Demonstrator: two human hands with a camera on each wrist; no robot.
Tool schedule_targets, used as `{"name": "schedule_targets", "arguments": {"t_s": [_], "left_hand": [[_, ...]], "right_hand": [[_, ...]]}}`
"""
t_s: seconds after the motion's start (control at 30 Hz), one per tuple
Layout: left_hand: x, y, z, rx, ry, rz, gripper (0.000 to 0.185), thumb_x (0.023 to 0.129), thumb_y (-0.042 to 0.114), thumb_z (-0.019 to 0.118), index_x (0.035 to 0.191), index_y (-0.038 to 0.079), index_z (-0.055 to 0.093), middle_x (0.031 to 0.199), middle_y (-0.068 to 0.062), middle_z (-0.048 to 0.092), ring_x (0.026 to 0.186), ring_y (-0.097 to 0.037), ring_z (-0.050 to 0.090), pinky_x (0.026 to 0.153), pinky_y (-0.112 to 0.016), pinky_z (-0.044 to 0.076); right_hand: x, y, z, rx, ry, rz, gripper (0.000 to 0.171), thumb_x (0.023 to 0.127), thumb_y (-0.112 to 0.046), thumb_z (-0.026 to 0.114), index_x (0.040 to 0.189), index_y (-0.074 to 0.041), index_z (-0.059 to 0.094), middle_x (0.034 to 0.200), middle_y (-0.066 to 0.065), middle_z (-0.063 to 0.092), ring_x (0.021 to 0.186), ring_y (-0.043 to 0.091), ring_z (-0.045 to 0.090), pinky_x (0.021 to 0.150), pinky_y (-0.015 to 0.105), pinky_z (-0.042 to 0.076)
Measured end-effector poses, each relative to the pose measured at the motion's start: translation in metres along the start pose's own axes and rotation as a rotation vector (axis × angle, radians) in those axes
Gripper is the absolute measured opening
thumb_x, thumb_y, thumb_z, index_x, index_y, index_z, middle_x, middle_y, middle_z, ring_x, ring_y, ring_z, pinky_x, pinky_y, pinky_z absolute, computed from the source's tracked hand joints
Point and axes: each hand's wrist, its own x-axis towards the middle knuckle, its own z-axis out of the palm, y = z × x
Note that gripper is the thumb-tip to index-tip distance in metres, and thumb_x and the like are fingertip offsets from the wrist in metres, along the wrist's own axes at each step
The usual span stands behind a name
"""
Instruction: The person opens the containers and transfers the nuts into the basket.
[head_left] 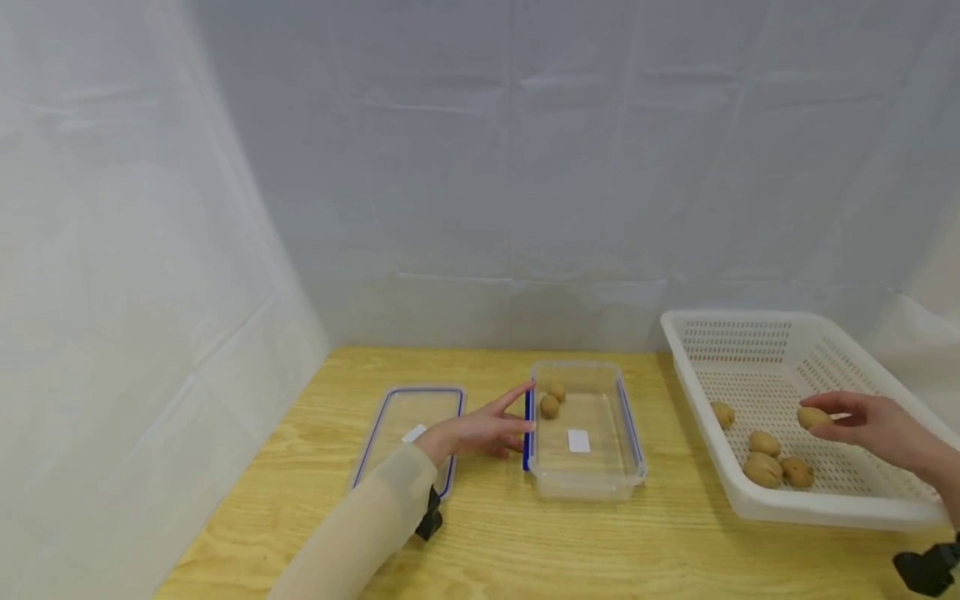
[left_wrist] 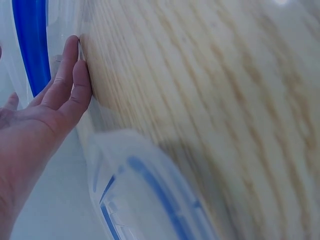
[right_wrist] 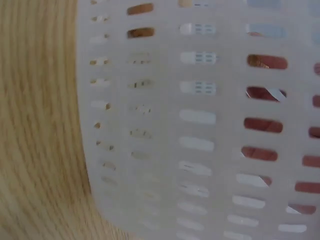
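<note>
Walnuts (head_left: 762, 471), seven showing: four in the white slotted basket (head_left: 817, 507), one between my right fingers, two in the clear plastic box (head_left: 585, 487). Nearest me: black gear (head_left: 927, 570) at each wrist, pale sleeve (head_left: 360, 517) on my left arm, wood-grain table (head_left: 517, 550) under it all. Basket stands at right; three walnuts grouped toward its near left corner, a fourth farther back by the left wall. My right hand (head_left: 873, 425) is over the basket floor, thumb and fingers pinching the held walnut (head_left: 812, 417). Right wrist view: slotted wall, reddish skin glimpsed through some slots. Off left, clear lid (head_left: 423, 407) with blue seal, flat, partly covered by my forearm. My left hand (head_left: 487, 427) is spread, fingertips against the box's left side, beside a blue latch (head_left: 527, 457). Box open-topped, white label (head_left: 578, 441) showing; its two walnuts sit toward the far left. Beyond: pale sheeting (head_left: 510, 183), creased.
</note>
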Motion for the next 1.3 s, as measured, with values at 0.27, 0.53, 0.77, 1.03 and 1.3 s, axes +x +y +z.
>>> {"name": "schedule_targets", "arguments": {"t_s": [0.27, 0.53, 0.77, 1.03, 1.3], "left_hand": [[0.002, 0.001, -0.002, 0.019, 0.036, 0.010, 0.074, 0.100, 0.019, 0.057, 0.156, 0.033, 0.012, 0.131, -0.018, 0.053, 0.085, -0.022, 0.064, 0.068, -0.031, 0.050], [0.001, 0.003, -0.001, 0.022, 0.043, 0.026, 0.074, 0.098, 0.019, 0.058, 0.156, 0.031, 0.013, 0.119, -0.014, 0.060, 0.083, -0.022, 0.065, 0.065, -0.030, 0.050], [0.000, 0.003, 0.000, 0.038, 0.056, 0.019, 0.074, 0.098, 0.021, 0.059, 0.156, 0.033, 0.014, 0.123, -0.014, 0.058, 0.088, -0.024, 0.065, 0.069, -0.033, 0.051], [0.001, 0.003, 0.002, 0.027, 0.052, 0.013, 0.074, 0.098, 0.021, 0.059, 0.156, 0.033, 0.014, 0.125, -0.014, 0.057, 0.087, -0.023, 0.065, 0.068, -0.032, 0.050], [0.001, 0.003, 0.002, 0.026, 0.049, 0.015, 0.074, 0.098, 0.022, 0.059, 0.156, 0.033, 0.014, 0.127, -0.015, 0.055, 0.086, -0.023, 0.064, 0.067, -0.031, 0.050]], "right_hand": [[0.006, 0.007, 0.004, -0.009, -0.111, -0.027, 0.048, 0.093, -0.016, 0.066, 0.124, 0.018, 0.051, 0.115, 0.035, 0.056, 0.090, 0.036, 0.064, 0.066, 0.038, 0.053], [0.007, 0.008, 0.006, 0.043, -0.196, -0.030, 0.043, 0.093, -0.012, 0.066, 0.121, 0.017, 0.053, 0.114, 0.034, 0.058, 0.096, 0.043, 0.062, 0.067, 0.040, 0.054], [0.008, 0.012, 0.007, 0.027, -0.232, -0.051, 0.040, 0.091, -0.014, 0.069, 0.115, 0.016, 0.058, 0.108, 0.027, 0.062, 0.092, 0.027, 0.063, 0.067, 0.039, 0.054], [0.008, 0.017, 0.008, -0.028, -0.237, -0.082, 0.035, 0.091, -0.013, 0.068, 0.112, 0.013, 0.060, 0.107, 0.023, 0.064, 0.084, -0.006, 0.051, 0.062, 0.030, 0.051], [0.007, 0.019, 0.009, -0.042, -0.231, -0.127, 0.035, 0.089, -0.012, 0.069, 0.110, 0.015, 0.061, 0.105, 0.024, 0.065, 0.085, -0.007, 0.051, 0.065, 0.030, 0.051]]}}
